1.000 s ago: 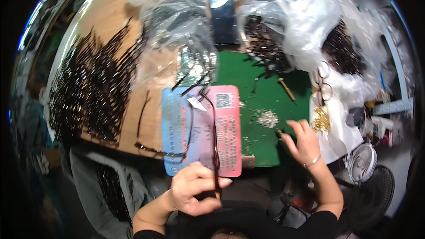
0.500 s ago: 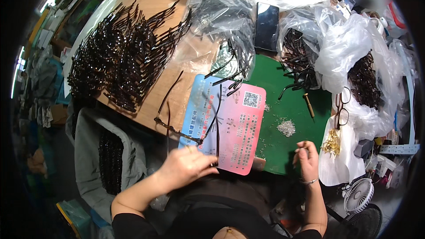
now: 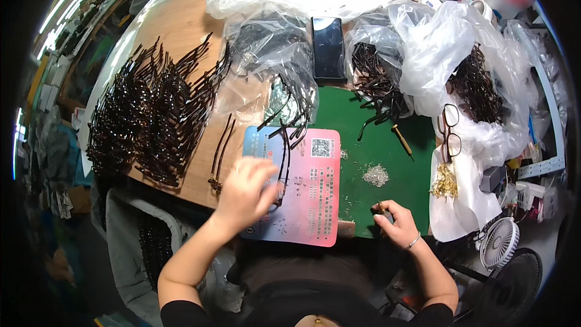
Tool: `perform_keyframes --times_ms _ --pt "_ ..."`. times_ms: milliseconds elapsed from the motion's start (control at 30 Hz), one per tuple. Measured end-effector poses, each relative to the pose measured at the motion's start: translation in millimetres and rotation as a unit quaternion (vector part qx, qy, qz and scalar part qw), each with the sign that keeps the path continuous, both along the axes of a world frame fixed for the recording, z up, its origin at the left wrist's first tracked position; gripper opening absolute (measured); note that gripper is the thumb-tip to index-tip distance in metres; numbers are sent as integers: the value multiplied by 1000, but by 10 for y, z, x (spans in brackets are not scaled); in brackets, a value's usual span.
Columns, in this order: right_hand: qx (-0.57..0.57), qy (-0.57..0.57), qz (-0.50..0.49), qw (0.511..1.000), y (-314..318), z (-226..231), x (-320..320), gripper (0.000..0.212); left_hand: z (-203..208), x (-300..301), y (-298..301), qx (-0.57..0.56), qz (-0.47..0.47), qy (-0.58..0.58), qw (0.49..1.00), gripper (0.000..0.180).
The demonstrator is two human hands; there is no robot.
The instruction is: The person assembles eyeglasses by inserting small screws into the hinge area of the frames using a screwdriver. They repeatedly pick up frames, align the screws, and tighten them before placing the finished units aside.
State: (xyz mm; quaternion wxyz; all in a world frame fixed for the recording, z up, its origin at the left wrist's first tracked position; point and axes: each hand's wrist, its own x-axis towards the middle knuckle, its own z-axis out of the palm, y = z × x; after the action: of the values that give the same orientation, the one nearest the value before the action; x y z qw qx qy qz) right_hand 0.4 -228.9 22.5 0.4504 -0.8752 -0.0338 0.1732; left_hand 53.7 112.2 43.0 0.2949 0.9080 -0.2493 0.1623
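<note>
My left hand [image 3: 245, 194] hovers over the pink-and-blue printed mat [image 3: 315, 224], smeared by motion, its thumb apart from the fingers. It hides the middle of a dark eyeglass frame; one end of that eyeglass frame [image 3: 215, 185] shows left of the hand, with thin temples reaching away from me. Right of the hand, more dark temples [image 3: 285, 157] lie on the mat. My right hand [image 3: 396, 225] is at the near edge of the green mat [image 3: 363, 145], fingertips pressed together around a small dark thing that I cannot make out.
Stacked dark eyeglass frames [image 3: 151, 127] cover the table's left. A pile of tiny clear pieces [image 3: 376, 175] and a brass-coloured screwdriver [image 3: 402, 141] lie on green. A phone [image 3: 328, 48], plastic bags [image 3: 423, 54], glasses [image 3: 449, 133] and gold-coloured parts [image 3: 445, 181] stand around; a grey bin [image 3: 130, 230] is lower left.
My view has shifted. My left hand has risen from the near end of the eyeglass frame to cover its middle. My right hand has turned inward over the green mat, fingertips closed.
</note>
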Motion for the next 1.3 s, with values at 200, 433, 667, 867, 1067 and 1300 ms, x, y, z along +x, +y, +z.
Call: perform_keyframes --times_ms 200,433,667,867,1067,1300 --pt "44 -4 14 999 92 -72 13 25 -422 1067 214 198 199 100 954 22" --pt "61 -57 6 997 -52 -100 -56 22 346 1026 63 76 187 155 967 16" --pt "74 22 22 997 -123 88 -41 24 391 119 -271 -275 32 307 911 21" --pt "-136 -80 -82 984 -697 460 39 23 469 -267 -299 -411 -84 334 844 33" --pt "-432 -68 -166 884 -1073 -1 695 23 426 -330 -599 -320 -51 177 929 12" --pt "-391 -32 -123 912 -1194 20 805 22 254 -504 -491 -431 -70 404 804 11"
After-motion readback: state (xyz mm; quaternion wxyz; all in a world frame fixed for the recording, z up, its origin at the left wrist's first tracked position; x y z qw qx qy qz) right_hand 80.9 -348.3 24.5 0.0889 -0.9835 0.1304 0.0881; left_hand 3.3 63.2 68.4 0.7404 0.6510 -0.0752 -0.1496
